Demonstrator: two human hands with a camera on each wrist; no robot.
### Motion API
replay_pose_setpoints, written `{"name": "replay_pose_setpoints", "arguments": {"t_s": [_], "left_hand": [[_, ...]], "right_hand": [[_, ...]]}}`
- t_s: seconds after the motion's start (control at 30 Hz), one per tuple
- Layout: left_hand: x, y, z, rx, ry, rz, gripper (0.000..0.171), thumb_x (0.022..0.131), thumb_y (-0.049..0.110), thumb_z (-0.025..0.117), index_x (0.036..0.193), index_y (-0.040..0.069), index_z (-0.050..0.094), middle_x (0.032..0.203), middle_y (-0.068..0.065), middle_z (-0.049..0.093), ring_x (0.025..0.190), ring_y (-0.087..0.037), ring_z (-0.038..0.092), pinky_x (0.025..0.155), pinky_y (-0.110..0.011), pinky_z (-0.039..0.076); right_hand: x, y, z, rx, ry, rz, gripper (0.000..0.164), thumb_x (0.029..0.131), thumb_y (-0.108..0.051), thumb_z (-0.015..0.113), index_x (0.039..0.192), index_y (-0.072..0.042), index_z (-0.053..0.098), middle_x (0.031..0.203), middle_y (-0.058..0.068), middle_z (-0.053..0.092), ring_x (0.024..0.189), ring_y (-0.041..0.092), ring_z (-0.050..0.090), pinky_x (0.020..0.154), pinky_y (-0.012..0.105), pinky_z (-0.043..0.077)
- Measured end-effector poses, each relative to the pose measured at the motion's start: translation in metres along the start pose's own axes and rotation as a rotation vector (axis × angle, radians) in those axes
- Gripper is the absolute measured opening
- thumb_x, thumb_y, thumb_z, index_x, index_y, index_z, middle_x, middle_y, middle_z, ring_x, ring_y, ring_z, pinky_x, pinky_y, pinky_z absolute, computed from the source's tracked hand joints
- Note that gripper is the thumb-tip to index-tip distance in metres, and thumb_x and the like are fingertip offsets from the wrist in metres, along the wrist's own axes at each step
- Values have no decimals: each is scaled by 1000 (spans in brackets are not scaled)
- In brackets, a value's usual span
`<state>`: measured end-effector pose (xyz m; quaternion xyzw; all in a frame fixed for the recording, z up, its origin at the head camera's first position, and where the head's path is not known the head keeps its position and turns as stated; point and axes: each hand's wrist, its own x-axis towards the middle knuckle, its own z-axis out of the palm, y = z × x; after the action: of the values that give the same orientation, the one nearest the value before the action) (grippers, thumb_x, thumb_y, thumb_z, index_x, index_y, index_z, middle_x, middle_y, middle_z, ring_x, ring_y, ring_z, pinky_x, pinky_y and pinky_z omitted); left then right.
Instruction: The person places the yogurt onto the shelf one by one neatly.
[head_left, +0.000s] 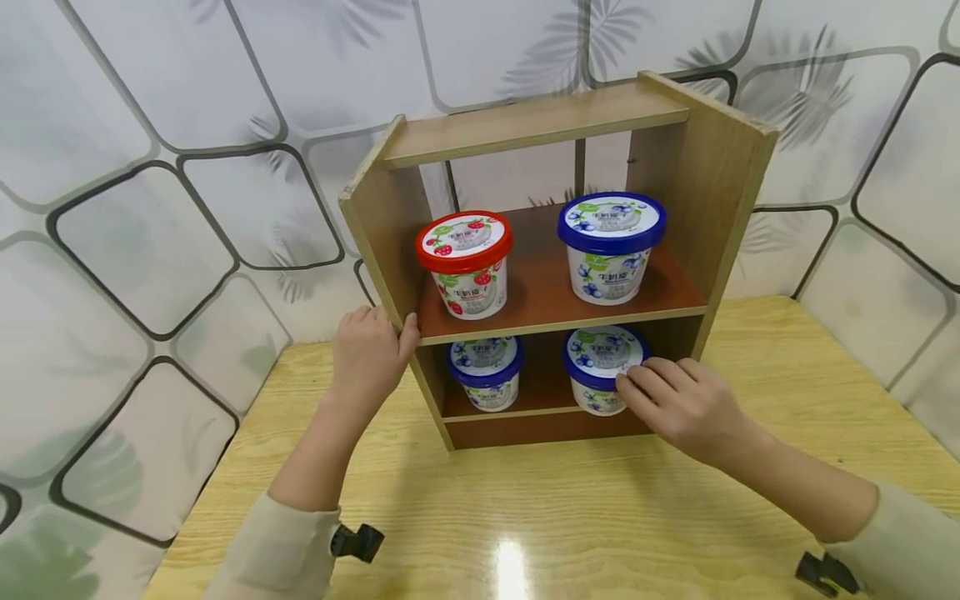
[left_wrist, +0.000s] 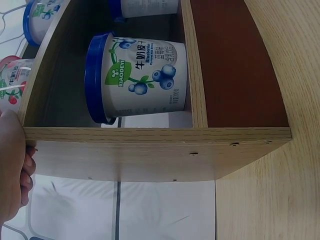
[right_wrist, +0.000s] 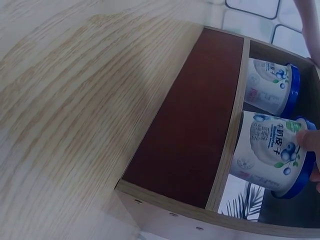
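My left hand [head_left: 367,354] grips the left side panel of a small wooden shelf unit [head_left: 378,242], thumb at the front edge and fingers wrapped behind. On the lower shelf, my right hand [head_left: 686,408] holds the right-hand blueberry tub [right_wrist: 267,147] near its blue lid, with the thumb on the printed side. That tub sits upright at the shelf's front edge. A second blue-lidded tub [head_left: 491,392] stands to its left. The upper shelf carries a red-lidded strawberry tub [head_left: 472,287] on the left and another blue-lidded tub [head_left: 609,271] on the right.
The unit stands on a light wood-grain table [head_left: 450,517], close to a wall with patterned covering [head_left: 360,67]. A top board [head_left: 540,129] spans the unit above the upper tubs. The unit's back is open at the upper level.
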<state>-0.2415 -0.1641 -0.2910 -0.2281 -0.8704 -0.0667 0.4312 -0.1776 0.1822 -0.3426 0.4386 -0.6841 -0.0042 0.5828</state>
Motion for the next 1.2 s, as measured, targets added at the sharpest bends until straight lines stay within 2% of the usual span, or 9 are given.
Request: {"name": "replay_pose_setpoints", "arguments": {"t_s": [0.4,0.73,0.97,1.1,1.2], "left_hand": [[0,0,1,2,4,7,38,88,24,53,59,0,49,53,-16,52,55,-35,53,52,-41,40],[0,-1,2,6,16,16,39,88,24,54,58,0,48,51,-15,50,52,-35,52,51,-40,39],[-1,-1,2,11,21,19,40,88,24,53,57,-1,48,50,-16,50,51,-35,51,50,-40,39],[-1,-1,2,12,29,24,39,88,24,53,57,0,48,50,-16,50,51,-35,51,50,-40,38],[0,-2,2,12,36,26,39,88,24,52,57,0,47,50,-15,49,51,-35,51,49,-40,38]], "right_hand": [[-2,-6,5,-60,11,87,20,92,-1,50,82,4,66,76,17,64,63,34,61,45,42,46],[-3,-5,9,-95,-13,116,20,92,0,49,82,4,66,77,17,63,64,34,60,43,41,42],[1,-4,10,-91,-8,126,28,97,-13,50,81,4,64,75,17,62,61,34,59,41,39,40],[5,-4,12,-104,22,132,35,98,-22,49,77,3,61,70,16,61,59,33,58,40,39,37],[8,-4,14,-118,40,140,36,98,-24,49,74,2,59,68,15,60,57,33,57,42,39,36]]}}
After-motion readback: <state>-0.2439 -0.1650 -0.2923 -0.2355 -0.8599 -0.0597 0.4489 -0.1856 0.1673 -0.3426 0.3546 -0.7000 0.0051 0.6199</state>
